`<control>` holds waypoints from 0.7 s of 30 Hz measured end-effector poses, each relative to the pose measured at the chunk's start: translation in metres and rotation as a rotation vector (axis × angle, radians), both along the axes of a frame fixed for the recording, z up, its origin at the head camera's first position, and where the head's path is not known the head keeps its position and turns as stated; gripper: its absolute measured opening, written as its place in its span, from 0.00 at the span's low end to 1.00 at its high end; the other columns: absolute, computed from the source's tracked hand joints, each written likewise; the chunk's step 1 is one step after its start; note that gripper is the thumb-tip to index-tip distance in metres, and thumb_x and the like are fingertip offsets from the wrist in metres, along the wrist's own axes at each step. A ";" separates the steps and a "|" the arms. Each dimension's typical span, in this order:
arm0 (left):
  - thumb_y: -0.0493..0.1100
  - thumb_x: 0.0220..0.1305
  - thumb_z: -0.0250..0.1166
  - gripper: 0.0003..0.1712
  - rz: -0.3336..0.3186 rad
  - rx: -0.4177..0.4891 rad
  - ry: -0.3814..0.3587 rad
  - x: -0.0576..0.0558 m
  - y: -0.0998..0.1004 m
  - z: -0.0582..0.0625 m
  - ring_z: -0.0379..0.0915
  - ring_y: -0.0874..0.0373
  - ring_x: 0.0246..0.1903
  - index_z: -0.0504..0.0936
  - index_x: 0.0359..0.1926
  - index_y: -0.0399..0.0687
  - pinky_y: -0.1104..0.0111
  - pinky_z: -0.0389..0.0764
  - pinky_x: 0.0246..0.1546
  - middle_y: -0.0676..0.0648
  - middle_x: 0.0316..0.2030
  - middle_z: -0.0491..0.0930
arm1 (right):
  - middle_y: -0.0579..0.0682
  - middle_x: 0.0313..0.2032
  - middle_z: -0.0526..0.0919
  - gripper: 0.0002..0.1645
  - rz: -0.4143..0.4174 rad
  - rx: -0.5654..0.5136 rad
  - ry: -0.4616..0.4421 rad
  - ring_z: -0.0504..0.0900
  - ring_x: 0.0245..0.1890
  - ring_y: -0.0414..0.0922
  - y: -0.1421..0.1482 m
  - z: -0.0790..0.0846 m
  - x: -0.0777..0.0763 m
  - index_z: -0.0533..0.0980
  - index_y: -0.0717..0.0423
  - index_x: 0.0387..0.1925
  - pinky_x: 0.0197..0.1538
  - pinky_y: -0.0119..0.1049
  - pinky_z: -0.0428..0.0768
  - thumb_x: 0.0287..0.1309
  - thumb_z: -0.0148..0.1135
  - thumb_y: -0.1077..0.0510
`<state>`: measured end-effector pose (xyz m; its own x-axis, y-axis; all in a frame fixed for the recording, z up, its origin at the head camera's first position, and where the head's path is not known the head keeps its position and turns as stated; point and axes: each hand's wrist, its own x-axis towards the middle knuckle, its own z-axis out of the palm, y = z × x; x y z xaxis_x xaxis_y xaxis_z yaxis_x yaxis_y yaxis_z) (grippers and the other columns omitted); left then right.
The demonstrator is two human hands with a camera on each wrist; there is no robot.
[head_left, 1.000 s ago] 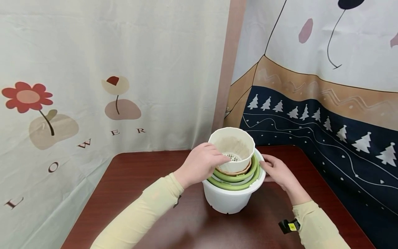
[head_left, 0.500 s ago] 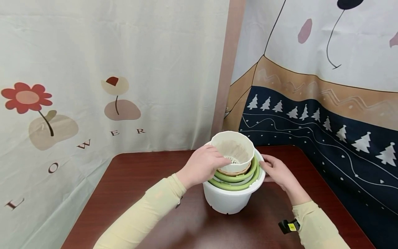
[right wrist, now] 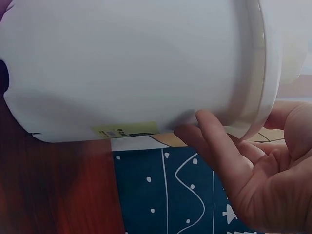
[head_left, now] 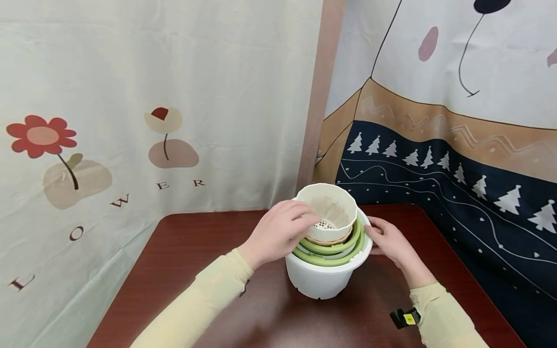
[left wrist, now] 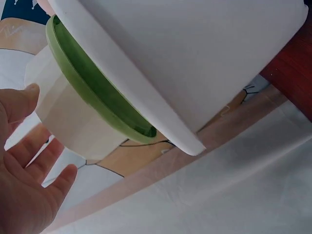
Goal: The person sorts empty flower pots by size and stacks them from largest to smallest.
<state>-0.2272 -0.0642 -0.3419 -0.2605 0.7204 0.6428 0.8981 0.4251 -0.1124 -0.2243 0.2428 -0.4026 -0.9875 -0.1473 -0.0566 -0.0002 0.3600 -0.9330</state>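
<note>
Several flowerpots stand nested in a large white flowerpot (head_left: 319,280) on the table, with green rims (head_left: 328,261) showing inside it. Topmost is a small cream flowerpot (head_left: 326,212) with a perforated bottom and brownish stains. My left hand (head_left: 280,229) is at its left side, fingers spread and loosened; in the left wrist view a gap shows between most fingers and the cream wall (left wrist: 68,112), the thumb tip close to it. My right hand (head_left: 389,241) grips the big pot's rim, thumb over the edge and fingers (right wrist: 219,141) against the outer wall.
The dark red tabletop (head_left: 209,280) runs out to both sides of the pots. Behind it hang a pale curtain (head_left: 243,121) with printed flowers and a navy cloth (head_left: 435,193) with printed trees. A yellow label (right wrist: 126,130) is stuck on the big pot.
The small cream flowerpot has sunk slightly into the stack. My left hand, which held its rim, has loosened its fingers and shifted a little left. The right hand stays put.
</note>
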 end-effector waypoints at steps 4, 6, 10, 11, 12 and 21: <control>0.35 0.58 0.70 0.20 0.034 0.040 -0.021 0.004 -0.012 -0.004 0.73 0.51 0.58 0.83 0.53 0.49 0.60 0.70 0.62 0.46 0.53 0.80 | 0.73 0.59 0.73 0.37 -0.008 0.019 0.017 0.85 0.43 0.53 0.001 -0.001 0.001 0.55 0.71 0.71 0.42 0.45 0.86 0.74 0.51 0.51; 0.34 0.56 0.72 0.23 0.056 0.056 -0.030 0.006 -0.019 -0.005 0.73 0.51 0.58 0.83 0.54 0.48 0.60 0.70 0.62 0.45 0.54 0.79 | 0.73 0.58 0.73 0.38 -0.008 0.025 0.029 0.85 0.43 0.53 0.002 -0.002 0.003 0.55 0.71 0.71 0.42 0.44 0.86 0.74 0.52 0.50; 0.32 0.52 0.73 0.28 0.106 0.100 -0.051 0.009 -0.032 -0.010 0.73 0.50 0.58 0.82 0.56 0.46 0.58 0.70 0.62 0.44 0.55 0.79 | 0.74 0.58 0.73 0.38 -0.001 0.016 0.048 0.86 0.42 0.53 0.005 -0.003 0.006 0.56 0.72 0.71 0.43 0.46 0.86 0.74 0.53 0.50; 0.32 0.51 0.74 0.28 0.116 0.113 -0.055 0.010 -0.036 -0.012 0.74 0.50 0.57 0.82 0.56 0.46 0.58 0.71 0.62 0.44 0.55 0.79 | 0.74 0.58 0.73 0.38 0.002 0.012 0.053 0.86 0.42 0.54 0.006 -0.003 0.006 0.56 0.72 0.71 0.44 0.47 0.85 0.73 0.53 0.50; 0.32 0.52 0.74 0.29 0.130 0.121 -0.064 0.011 -0.039 -0.014 0.74 0.50 0.57 0.81 0.57 0.45 0.57 0.71 0.62 0.44 0.55 0.79 | 0.74 0.58 0.73 0.38 0.004 0.009 0.057 0.86 0.42 0.54 0.007 -0.003 0.007 0.57 0.72 0.71 0.44 0.47 0.85 0.73 0.53 0.50; 0.36 0.56 0.73 0.30 0.247 0.165 -0.188 0.016 -0.071 -0.031 0.72 0.49 0.59 0.78 0.62 0.45 0.54 0.70 0.62 0.44 0.58 0.78 | 0.70 0.57 0.76 0.38 -0.018 0.084 0.115 0.86 0.44 0.54 0.012 -0.001 0.016 0.61 0.67 0.70 0.45 0.46 0.85 0.71 0.56 0.47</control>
<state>-0.2110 -0.1347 -0.3731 -0.5392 0.5112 0.6693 0.7641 0.6312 0.1336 -0.2079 0.2549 -0.4033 -0.9906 -0.1292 0.0454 -0.0980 0.4376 -0.8938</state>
